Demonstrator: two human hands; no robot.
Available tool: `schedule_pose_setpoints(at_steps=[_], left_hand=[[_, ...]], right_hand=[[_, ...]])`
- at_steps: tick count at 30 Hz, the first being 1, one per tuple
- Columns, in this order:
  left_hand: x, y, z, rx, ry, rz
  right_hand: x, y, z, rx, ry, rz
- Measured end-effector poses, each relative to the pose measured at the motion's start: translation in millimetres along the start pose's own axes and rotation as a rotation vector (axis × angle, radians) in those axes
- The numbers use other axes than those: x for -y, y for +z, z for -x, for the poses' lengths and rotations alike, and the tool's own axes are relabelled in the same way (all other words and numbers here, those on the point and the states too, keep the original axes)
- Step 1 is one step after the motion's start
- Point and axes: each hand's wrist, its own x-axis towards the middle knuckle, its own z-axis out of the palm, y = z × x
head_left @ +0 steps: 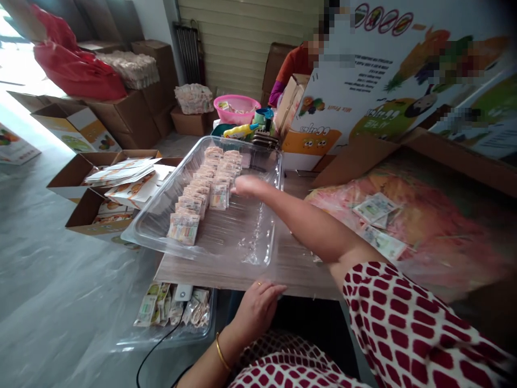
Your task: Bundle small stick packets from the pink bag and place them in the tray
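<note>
I am holding my right hand (245, 186) over the large clear plastic tray (212, 250), just beside the shorter of 2 rows of small, pale, printed packets. The front packet of that shorter row (218, 198) is lying to the left of my right fingertips and slightly toward me. The row's long axis is running away from me, leaning a little right at its far end. The longer row of packets (189, 205) is lying farther left and is reaching nearer my body, so my right hand is the nearer of my 2 hands to the shorter row. Motion is blurring my right fingers; I cannot tell whether they are apart, together or clamped on a packet.

My left hand (255, 306) is resting at the near edge of the wood-grain table (238, 276), outside the tray, its fingers bent loosely; I cannot tell whether they are closing on anything. Right of my right forearm, loose white-and-green packets (376, 208) are lying on pink-orange plastic wrapping (440, 215) in an open brown carton (363, 161).
</note>
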Motion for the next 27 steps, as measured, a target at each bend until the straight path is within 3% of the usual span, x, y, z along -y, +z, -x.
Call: schedule_pose_setpoints(at_steps=[1, 3, 5, 6, 8, 10, 12, 14, 16, 18, 21, 24, 27], left_hand=[[0, 0.4, 0, -0.009, -0.008, -0.005], [0, 1.6, 1, -0.024, -0.018, -0.009], [-1, 2.2, 0, -0.061, -0.007, -0.032], [-1, 2.1, -1, -0.07, -0.008, -0.033], [-1, 0.6, -5, -0.071, -0.028, -0.021], [-2, -2.0, -9, -0.064, -0.063, 0.002], [-3, -4.7, -15, -0.057, -0.09, 0.027], [-6, -5.5, -23, -0.042, -0.108, 0.055], [-10, -3.1, -30, -0.025, -0.123, 0.083], [-13, 2.5, -37, -0.011, -0.135, 0.1], [-17, 14.2, -41, -0.003, -0.131, 0.067], [-16, 23.9, -40, -0.001, -0.117, -0.004], [-14, 28.5, -39, -0.011, -0.117, -0.031]], right_hand=[[-15, -10, 12, -0.1, -0.007, -0.019], [-56, -26, 45, -0.431, 0.005, -0.112], [-101, -29, 87, -0.702, 0.11, -0.194], [-123, -25, 109, -0.767, 0.18, -0.216], [-158, -2, 149, -0.768, 0.302, -0.222], [-180, 35, 175, -0.595, 0.464, -0.172], [-187, 75, 184, -0.438, 0.521, -0.154], [-185, 108, 181, -0.383, 0.556, -0.163], [-179, 126, 176, -0.372, 0.59, -0.159], [-177, 129, 177, -0.376, 0.598, -0.173], [-190, 112, 197, -0.431, 0.521, -0.222], [-231, 81, 227, -0.609, 0.537, -0.175], [-289, 55, 249, -0.835, 0.709, -0.081]])
